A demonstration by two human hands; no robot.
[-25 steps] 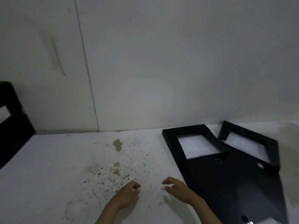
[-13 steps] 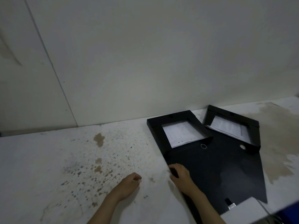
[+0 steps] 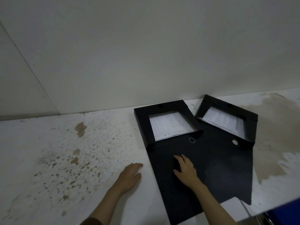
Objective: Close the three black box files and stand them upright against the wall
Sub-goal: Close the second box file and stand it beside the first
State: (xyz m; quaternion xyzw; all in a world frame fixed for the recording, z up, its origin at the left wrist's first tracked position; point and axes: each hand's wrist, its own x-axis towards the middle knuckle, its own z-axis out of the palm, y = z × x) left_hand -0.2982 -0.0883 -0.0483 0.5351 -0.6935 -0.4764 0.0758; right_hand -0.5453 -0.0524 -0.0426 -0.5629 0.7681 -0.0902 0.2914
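Near box file [image 3: 168, 127]: open, lying flat on the table, papers inside, its lid flap spread toward the person.
Right hand [image 3: 186, 171]: flat on that lid flap, fingers spread, gripping nothing.
Far box file [image 3: 227, 120]: open, flat, beyond and right of the right hand, near the wall [image 3: 146, 54].
Left hand [image 3: 129, 174]: loosely open, empty, resting on the stained table [image 3: 65, 151] just left of the flap.
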